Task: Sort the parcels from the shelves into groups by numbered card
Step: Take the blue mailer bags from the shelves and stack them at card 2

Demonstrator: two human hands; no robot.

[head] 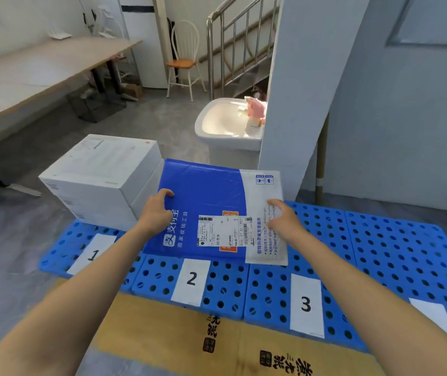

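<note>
A flat blue and white parcel (208,196) with a shipping label lies over the blue perforated pallet (380,253), behind card 2 (192,282). My left hand (157,213) grips its left edge. My right hand (283,221) holds the white right end, fingers curled on top. Card 1 (93,253) lies at the left and card 3 (306,305) at the right. A further white card (434,318) sits far right, its number out of view. Stacked white boxes (100,177) stand behind card 1.
Flattened brown cardboard (217,340) covers the floor in front of the pallet. A white sink (227,123) stands behind the parcel beside a pale wall corner (293,104). A long wooden table (40,71), a chair (184,61) and a stair railing (238,36) are further back.
</note>
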